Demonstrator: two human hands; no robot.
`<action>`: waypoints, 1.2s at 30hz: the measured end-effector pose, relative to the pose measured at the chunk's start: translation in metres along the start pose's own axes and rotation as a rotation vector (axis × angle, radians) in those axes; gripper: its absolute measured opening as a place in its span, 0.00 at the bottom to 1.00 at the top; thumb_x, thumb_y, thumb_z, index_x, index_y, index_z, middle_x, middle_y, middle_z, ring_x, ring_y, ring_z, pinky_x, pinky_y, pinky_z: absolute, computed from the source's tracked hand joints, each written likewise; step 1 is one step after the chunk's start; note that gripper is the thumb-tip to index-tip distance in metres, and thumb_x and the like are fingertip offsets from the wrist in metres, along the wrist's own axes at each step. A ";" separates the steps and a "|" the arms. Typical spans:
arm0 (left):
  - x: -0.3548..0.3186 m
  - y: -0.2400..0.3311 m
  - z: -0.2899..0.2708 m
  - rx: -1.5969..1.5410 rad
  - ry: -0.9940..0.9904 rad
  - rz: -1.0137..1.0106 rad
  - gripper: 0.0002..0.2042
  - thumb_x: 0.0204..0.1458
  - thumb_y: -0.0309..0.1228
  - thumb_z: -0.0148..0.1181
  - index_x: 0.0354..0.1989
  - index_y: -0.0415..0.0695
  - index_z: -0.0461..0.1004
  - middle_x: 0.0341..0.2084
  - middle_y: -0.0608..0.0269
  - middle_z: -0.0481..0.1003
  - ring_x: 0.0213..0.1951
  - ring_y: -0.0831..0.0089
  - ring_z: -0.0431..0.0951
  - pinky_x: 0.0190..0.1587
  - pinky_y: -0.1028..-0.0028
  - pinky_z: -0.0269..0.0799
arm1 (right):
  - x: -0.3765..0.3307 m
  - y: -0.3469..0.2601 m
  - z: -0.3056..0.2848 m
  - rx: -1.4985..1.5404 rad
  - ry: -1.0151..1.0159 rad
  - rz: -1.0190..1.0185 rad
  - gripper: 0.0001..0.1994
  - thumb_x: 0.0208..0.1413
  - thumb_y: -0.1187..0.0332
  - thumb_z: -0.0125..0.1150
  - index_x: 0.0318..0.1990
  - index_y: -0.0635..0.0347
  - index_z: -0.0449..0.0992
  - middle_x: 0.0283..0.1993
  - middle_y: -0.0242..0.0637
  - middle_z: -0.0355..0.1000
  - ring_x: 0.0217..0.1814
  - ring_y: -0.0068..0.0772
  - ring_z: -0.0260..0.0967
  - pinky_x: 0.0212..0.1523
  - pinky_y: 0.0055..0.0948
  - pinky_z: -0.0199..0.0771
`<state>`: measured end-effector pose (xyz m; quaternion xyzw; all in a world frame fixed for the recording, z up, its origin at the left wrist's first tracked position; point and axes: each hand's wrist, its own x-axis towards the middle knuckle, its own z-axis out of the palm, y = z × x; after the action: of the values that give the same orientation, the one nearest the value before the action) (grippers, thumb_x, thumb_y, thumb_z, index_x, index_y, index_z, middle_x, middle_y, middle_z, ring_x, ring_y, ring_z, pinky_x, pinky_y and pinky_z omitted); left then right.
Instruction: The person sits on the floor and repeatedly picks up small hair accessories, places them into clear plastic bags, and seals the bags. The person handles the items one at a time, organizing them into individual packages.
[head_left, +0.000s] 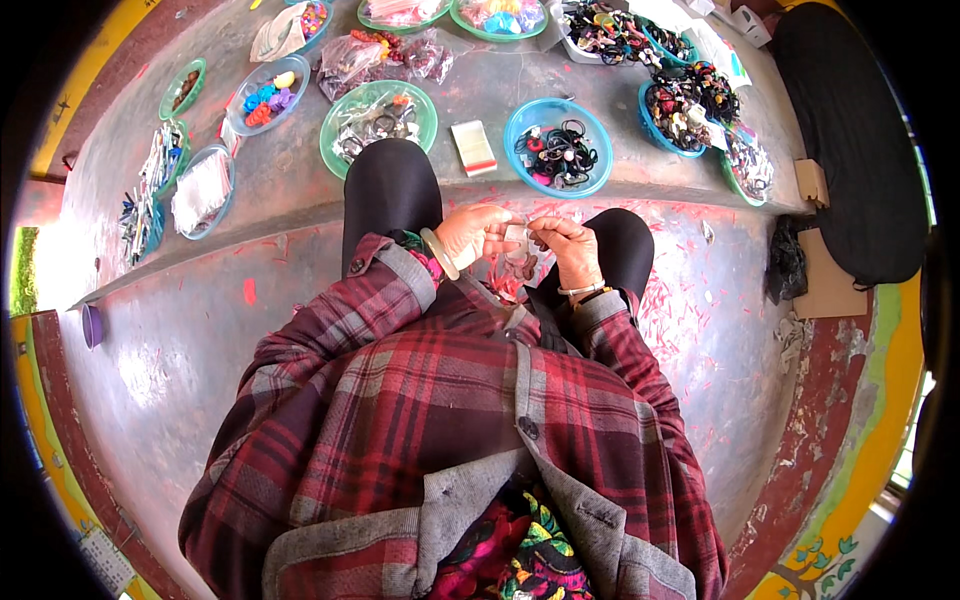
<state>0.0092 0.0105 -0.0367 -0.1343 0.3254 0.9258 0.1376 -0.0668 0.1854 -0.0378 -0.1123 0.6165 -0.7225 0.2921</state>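
Note:
My left hand (470, 236) and my right hand (568, 250) meet between my knees. A small clear plastic bag (516, 240) hangs between them, its top edge pinched by the fingers of both hands. Whatever is inside it is too small to make out. Beyond the hands, a blue basin (516, 140) holds dark hair ties (567, 153) with a few coloured pieces. To its left lies a stack of small clear bags (472, 145) with a red-orange strip. A green basin (330, 128) of bagged hair ties (385, 118) stands behind my left knee.
More basins line the raised grey ledge: a blue one (236, 118) with colourful pieces, another with white packets (202, 192), and several of hair ties at the right. Red scraps (660, 285) litter the floor. A black cushion-like shape (850, 140) and a cardboard piece (832, 275) lie far right.

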 end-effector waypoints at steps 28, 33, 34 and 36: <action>0.002 -0.017 0.001 0.435 0.145 0.194 0.10 0.54 0.28 0.48 0.36 0.32 0.69 0.26 0.59 0.73 0.30 0.71 0.76 0.32 0.76 0.74 | -0.001 -0.004 0.005 -0.152 0.010 0.026 0.03 0.45 0.75 0.61 0.23 0.65 0.75 0.21 0.27 0.68 0.23 0.15 0.61 0.27 0.17 0.61; 0.000 -0.015 -0.005 0.486 0.149 0.199 0.10 0.53 0.28 0.50 0.33 0.33 0.71 0.24 0.59 0.73 0.27 0.72 0.75 0.29 0.73 0.75 | -0.004 -0.013 0.004 -0.268 0.032 -0.008 0.04 0.43 0.74 0.62 0.22 0.64 0.75 0.21 0.27 0.69 0.24 0.15 0.62 0.27 0.17 0.62; -0.002 -0.012 0.000 0.512 0.132 0.214 0.10 0.52 0.29 0.50 0.33 0.33 0.72 0.24 0.59 0.73 0.27 0.73 0.75 0.28 0.73 0.75 | -0.006 -0.017 0.005 -0.288 0.044 -0.010 0.05 0.43 0.74 0.63 0.21 0.64 0.74 0.21 0.27 0.69 0.24 0.15 0.62 0.26 0.17 0.62; -0.010 -0.002 0.014 0.651 0.158 0.278 0.09 0.52 0.28 0.51 0.32 0.32 0.72 0.23 0.59 0.73 0.25 0.73 0.75 0.27 0.75 0.75 | -0.008 -0.019 0.003 -0.304 0.048 -0.036 0.05 0.43 0.73 0.62 0.21 0.64 0.75 0.20 0.28 0.69 0.23 0.15 0.62 0.26 0.18 0.62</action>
<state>0.0173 0.0194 -0.0240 -0.1091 0.6280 0.7703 0.0202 -0.0645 0.1887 -0.0177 -0.1492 0.7235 -0.6284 0.2437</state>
